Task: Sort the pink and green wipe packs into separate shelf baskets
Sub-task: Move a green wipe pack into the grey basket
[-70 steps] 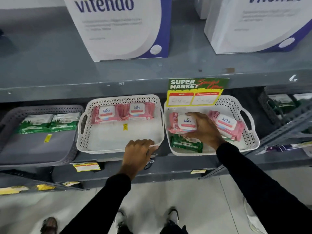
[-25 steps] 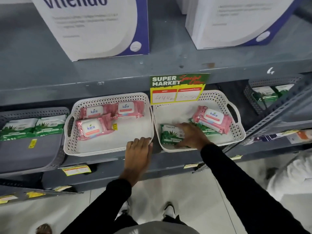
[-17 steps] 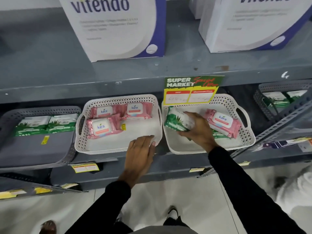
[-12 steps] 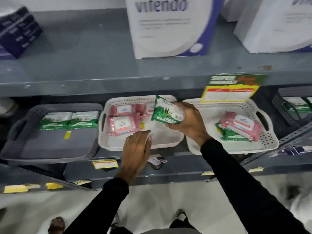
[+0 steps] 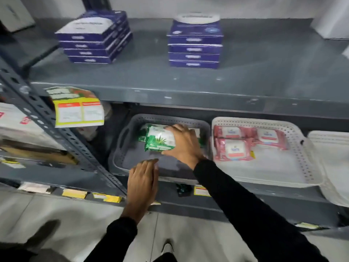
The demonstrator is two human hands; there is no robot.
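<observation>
The right hand (image 5: 184, 143) is clamped on a soft, green-and-white foil wipe pack printed with an aloe leaf (image 5: 160, 141), holding it over the dark grey perforated plastic basket (image 5: 120, 140) on the lower shelf, above other green packs at the basket's twelve o'clock end. The pack looks light, pliant and slick, so it probably wants a grip across its short sides, thumb under and fingers over, as here. The left hand (image 5: 143, 181) rests with its fingers loosely together on the basket's six o'clock rim, gripping nothing. At three o'clock a white perforated basket (image 5: 298, 146) holds three pink wipe packs (image 5: 234, 148); their label text is too blurred to read. The yellow shelf tag (image 5: 79, 112) at ten o'clock is also illegible.
</observation>
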